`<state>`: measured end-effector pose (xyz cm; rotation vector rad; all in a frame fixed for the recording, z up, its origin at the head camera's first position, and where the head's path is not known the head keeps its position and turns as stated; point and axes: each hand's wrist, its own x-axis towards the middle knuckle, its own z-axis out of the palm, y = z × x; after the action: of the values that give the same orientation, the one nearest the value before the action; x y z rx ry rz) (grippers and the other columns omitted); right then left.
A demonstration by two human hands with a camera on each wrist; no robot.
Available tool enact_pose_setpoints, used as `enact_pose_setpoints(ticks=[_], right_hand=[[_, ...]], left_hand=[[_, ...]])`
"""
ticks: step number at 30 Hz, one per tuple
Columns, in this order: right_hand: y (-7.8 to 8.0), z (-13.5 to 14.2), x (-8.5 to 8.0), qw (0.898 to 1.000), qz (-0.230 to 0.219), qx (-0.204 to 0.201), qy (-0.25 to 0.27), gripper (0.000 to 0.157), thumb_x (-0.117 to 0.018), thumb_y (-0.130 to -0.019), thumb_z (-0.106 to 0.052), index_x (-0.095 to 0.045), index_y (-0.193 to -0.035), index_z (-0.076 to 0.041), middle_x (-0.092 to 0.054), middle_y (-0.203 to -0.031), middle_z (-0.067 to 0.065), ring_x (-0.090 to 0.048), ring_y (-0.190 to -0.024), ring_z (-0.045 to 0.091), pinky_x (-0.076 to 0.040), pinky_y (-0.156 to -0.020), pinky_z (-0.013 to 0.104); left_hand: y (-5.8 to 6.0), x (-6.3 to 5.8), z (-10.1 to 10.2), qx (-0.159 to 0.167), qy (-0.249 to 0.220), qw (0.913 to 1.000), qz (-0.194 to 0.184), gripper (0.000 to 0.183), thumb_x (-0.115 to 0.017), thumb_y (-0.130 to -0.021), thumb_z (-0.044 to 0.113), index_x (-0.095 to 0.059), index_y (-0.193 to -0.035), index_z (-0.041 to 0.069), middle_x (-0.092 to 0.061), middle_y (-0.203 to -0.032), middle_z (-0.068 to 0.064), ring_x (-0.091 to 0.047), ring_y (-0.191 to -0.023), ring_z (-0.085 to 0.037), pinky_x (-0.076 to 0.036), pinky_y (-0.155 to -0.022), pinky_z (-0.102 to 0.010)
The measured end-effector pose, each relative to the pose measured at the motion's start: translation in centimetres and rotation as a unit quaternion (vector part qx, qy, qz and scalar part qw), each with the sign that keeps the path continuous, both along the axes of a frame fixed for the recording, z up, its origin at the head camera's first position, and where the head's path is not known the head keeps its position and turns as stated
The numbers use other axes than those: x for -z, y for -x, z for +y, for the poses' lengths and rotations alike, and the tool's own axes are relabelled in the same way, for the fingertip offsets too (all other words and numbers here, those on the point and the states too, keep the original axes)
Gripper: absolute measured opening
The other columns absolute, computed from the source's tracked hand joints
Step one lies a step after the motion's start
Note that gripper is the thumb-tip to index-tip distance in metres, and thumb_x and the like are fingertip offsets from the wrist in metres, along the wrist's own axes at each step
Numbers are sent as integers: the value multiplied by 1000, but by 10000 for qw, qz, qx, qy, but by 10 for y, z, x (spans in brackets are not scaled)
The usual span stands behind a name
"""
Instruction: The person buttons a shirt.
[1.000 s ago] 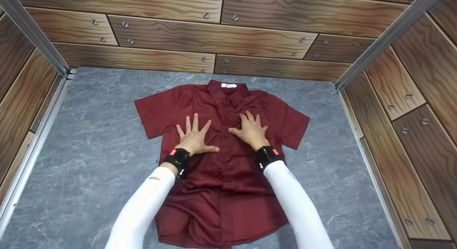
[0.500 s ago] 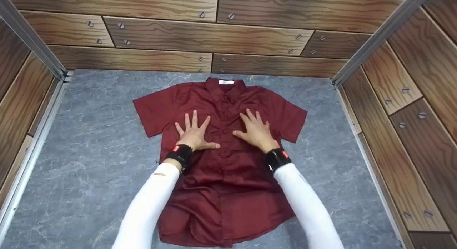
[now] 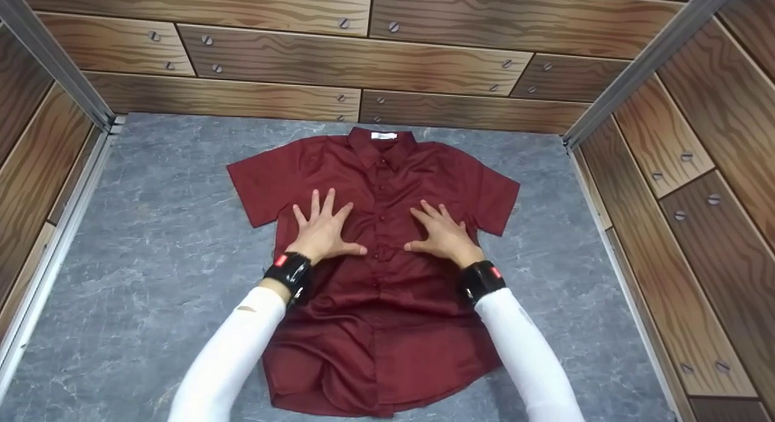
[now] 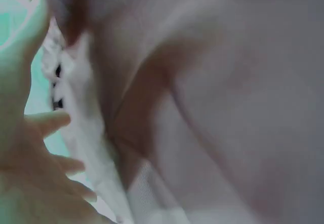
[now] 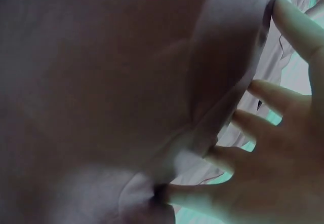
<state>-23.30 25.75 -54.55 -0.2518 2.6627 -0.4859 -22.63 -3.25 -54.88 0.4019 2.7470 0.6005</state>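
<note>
A dark red short-sleeved button-up shirt (image 3: pixel 412 367) lies front up, its collar (image 3: pixel 384 146) with a white label at the far end. My left hand (image 3: pixel 321 231) is spread over the left half of the chest, fingers straight and apart. Across the button line, my right hand (image 3: pixel 445 237) is spread over the other half, its thumb toward the buttons. In the right wrist view, the fingertips (image 5: pixel 220 155) of that hand meet the cloth. The left wrist view is blurred, and whether the left fingers touch the fabric there I cannot tell. Loose folds cross the shirt's lower part.
The shirt rests on a grey marbled surface (image 3: pixel 157 252). A wood-patterned panel wall (image 3: pixel 272 59) stands behind it, with side walls left and right. Metal rails (image 3: pixel 642 62) run along the corners. Both wrists carry black bands.
My right hand has slid outward and toward me over the shirt, away from the button line. The left hand has shifted only slightly and stays spread.
</note>
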Motion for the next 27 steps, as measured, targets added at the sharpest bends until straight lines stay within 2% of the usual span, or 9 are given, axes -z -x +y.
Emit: enact_pose_setpoints(ticks=[2, 5, 10, 20, 27], right_hand=[[2, 4, -1, 10000, -14, -13, 45, 93, -77, -88, -54, -33, -164, -23, -14, -173, 5, -2, -158, 40, -7, -110, 82], [5, 9, -2, 9999, -76, -35, 79, 93, -78, -88, -54, -33, -164, -23, -13, -173, 5, -1, -158, 39, -7, -110, 82], [10, 11, -2, 9998, -164, -120, 80, 94, -77, -88, -55, -31, -164, -24, -12, -174, 4, 0, -158, 39, -6, -110, 82], [20, 5, -3, 9999, -116, -74, 28, 95, -77, -88, -56, -31, -164, -26, -12, -174, 3, -1, -158, 38, -9, -109, 83], [21, 5, -2, 9999, -110, -84, -21, 95, -76, -88, -57, -29, -165, -25, -11, -174, 3, -1, -158, 39, -9, -110, 82]], left_hand=[[-5, -1, -4, 129, 23, 9999, -43, 112, -84, -73, 66, -35, -163, 21, -1, -172, -20, 11, -155, -48, 6, -110, -80], [-8, 0, -12, 233, 160, 9990, -337, 115, -85, -73, 64, -29, -165, 24, 5, -172, -20, 14, -154, -49, 8, -111, -79], [-3, 4, -20, 255, 403, 9962, -728, 121, -85, -73, 65, -18, -167, 30, 15, -171, -17, 19, -153, -47, 11, -113, -76], [12, 5, -24, 199, 511, 9952, -815, 124, -84, -73, 67, -12, -167, 32, 17, -172, -14, 21, -153, -45, 12, -113, -75], [16, 5, -25, 215, 483, 9947, -880, 125, -84, -73, 67, -10, -167, 33, 18, -171, -13, 23, -153, -43, 13, -113, -74]])
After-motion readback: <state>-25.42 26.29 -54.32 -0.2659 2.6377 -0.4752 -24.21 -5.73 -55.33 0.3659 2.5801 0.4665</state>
